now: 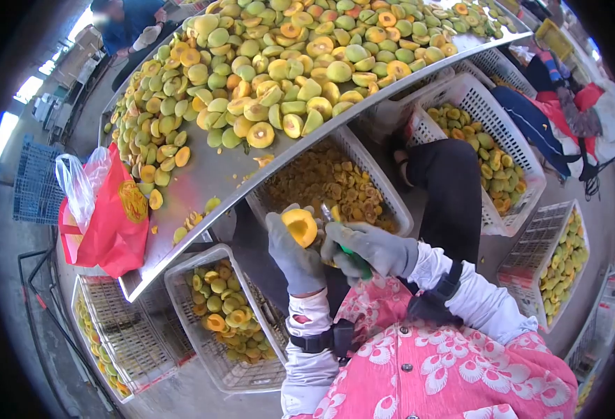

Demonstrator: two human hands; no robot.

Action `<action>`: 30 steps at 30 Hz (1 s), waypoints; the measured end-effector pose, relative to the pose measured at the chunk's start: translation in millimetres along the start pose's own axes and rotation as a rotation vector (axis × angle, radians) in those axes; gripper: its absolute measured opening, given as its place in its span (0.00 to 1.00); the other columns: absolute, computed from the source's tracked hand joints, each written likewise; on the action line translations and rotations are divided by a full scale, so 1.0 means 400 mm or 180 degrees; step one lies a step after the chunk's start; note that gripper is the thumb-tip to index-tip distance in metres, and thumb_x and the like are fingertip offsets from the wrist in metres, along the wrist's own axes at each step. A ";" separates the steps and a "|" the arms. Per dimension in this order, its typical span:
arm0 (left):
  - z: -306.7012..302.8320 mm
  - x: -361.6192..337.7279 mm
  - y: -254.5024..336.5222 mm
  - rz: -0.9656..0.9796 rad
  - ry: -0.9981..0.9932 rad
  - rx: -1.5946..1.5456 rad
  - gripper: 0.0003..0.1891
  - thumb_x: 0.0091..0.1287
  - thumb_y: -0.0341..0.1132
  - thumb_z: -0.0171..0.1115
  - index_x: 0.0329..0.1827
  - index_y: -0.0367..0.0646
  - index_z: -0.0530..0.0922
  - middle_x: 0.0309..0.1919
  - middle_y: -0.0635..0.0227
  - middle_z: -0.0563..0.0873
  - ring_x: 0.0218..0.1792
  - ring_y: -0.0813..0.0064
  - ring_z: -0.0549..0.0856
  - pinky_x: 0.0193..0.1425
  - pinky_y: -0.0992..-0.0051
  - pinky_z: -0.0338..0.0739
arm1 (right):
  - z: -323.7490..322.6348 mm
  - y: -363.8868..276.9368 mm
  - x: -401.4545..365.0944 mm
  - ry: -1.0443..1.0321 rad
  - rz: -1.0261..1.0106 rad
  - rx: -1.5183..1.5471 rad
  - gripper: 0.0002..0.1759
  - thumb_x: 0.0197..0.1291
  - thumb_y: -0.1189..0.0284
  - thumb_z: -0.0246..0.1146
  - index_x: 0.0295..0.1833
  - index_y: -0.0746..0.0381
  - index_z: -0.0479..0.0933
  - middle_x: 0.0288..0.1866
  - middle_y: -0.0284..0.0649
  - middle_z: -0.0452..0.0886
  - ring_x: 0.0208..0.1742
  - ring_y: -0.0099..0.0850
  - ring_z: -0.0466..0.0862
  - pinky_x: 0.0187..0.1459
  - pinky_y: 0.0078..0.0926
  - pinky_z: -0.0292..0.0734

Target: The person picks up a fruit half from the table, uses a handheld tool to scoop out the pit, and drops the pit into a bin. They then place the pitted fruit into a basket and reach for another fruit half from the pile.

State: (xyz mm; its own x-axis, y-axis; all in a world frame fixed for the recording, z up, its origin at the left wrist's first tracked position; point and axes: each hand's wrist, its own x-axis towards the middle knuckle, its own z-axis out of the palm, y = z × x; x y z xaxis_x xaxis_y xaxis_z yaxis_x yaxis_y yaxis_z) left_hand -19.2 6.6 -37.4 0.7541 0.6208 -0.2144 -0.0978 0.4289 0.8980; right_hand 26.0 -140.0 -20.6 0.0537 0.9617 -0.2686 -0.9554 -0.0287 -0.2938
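Stone-fruit halves lie heaped on the metal table, many with rough, darker centres, so I judge that much remains to be cored, while the half in work looks cleared or nearly so. I have that yellow-orange half grasped in the gloved left hand, above the crate of brownish scraps. Its hollow looks smooth and bright, ringed by a thick rim of flesh. My gloved right hand is closed around a green-handled tool, its metal end near the fruit, though I can't make out its exact shape
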 end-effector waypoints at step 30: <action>-0.001 0.432 0.063 0.2387 -0.0004 0.4262 0.24 0.63 0.41 0.68 0.55 0.31 0.76 0.51 0.43 0.82 0.53 0.50 0.82 0.55 0.59 0.77 | -0.213 0.013 0.033 0.3388 -0.1313 -0.5032 0.15 0.64 0.60 0.63 0.45 0.59 0.74 0.39 0.52 0.83 0.45 0.52 0.83 0.42 0.45 0.77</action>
State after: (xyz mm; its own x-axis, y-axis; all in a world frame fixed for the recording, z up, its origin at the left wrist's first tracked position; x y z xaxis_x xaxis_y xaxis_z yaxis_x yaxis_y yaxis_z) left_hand 108.4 124.7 -52.1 0.8003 0.4169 0.4310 0.1938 -0.8600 0.4720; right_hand 46.5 -150.6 -103.7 0.8745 0.4591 -0.1562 0.2062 -0.6436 -0.7371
